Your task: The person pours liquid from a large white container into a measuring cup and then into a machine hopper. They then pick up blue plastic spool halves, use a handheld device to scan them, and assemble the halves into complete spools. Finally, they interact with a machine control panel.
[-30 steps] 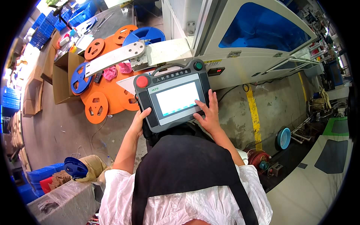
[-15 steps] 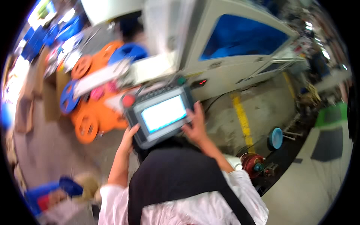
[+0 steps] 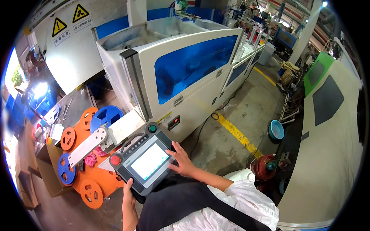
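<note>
A handheld control panel [image 3: 133,175] with a bright screen [image 3: 149,161] is in front of my body, tilted up to the right. It has a red mushroom button [image 3: 115,160] at its left corner and a green button [image 3: 152,128] at the far right corner. My left hand [image 3: 129,192] grips the panel's lower left edge, its thumb on the front and its other fingers hidden. My right hand [image 3: 182,161] is at the screen's right side, with thumb and fingers spread. Its fingertips lie over the panel's right border; whether they press anything, I cannot tell.
Ahead stands a white machine [image 3: 185,109] with a blue window. To the left, an orange stand [image 3: 110,181] carries orange and blue reels beside a cardboard box [image 3: 54,169]. Right are a red tank [image 3: 263,166], a blue basin [image 3: 276,129] and a pale cabinet [image 3: 320,161].
The view has swung, so more of the machine ahead shows and the panel appears lower and farther left. My left hand still holds the panel; my right hand stays beside the screen.
</note>
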Tool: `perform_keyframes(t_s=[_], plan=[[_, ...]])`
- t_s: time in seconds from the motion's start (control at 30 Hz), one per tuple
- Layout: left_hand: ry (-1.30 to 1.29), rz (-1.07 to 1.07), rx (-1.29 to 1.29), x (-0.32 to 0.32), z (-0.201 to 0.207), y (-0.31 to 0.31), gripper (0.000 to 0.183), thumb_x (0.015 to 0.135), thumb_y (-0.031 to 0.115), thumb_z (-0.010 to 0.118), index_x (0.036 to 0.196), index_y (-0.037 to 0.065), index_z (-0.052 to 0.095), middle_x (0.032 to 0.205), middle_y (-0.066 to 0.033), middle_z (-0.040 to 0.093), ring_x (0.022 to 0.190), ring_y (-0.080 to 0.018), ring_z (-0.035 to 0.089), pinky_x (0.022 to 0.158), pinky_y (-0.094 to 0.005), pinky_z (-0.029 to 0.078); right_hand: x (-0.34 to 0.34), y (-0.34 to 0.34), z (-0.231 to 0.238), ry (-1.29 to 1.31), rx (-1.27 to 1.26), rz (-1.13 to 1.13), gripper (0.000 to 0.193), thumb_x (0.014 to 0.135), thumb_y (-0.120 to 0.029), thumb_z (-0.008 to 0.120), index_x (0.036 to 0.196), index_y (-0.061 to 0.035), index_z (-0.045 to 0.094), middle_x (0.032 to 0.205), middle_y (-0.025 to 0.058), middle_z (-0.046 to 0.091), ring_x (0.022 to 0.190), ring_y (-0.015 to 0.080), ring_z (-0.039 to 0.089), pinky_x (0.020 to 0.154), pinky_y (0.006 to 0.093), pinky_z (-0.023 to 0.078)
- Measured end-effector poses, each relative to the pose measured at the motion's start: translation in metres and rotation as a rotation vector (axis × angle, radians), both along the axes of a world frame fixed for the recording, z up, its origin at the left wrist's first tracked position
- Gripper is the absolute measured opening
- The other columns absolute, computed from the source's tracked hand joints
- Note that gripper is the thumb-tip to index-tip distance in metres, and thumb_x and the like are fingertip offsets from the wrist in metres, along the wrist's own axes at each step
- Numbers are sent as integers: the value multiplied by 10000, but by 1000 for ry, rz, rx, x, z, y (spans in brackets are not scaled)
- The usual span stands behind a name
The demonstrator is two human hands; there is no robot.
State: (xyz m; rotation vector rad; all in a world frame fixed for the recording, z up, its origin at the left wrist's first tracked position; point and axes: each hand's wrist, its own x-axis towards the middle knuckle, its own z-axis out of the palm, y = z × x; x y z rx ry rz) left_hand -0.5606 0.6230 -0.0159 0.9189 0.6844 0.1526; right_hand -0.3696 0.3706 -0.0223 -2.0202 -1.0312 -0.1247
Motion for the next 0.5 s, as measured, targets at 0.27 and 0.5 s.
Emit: perform_keyframes(t_s=[0.27, 0.5], plan=[[8, -57, -42, -6, 0, 8, 644, 832, 377, 675, 1290, -27, 474, 1179, -144, 594, 1038, -227, 605, 882, -344, 503, -10, 7, 3, -73, -72, -57, 651, 849, -544, 571, 1358, -149, 478, 1530, 212, 221, 1411, 437, 165, 1093, 599, 132], [5, -62, -68, -8, 3, 4, 639, 843, 352, 656, 1296, -54, 460, 1194, -174, 591, 1053, -246, 615, 911, -361, 503, -28, 23, 41, -358, -156, 272, 392, 863, -466, 580, 1089, -162, 679, 1472, 146, 377, 1406, 385, 227, 1102, 586, 112]])
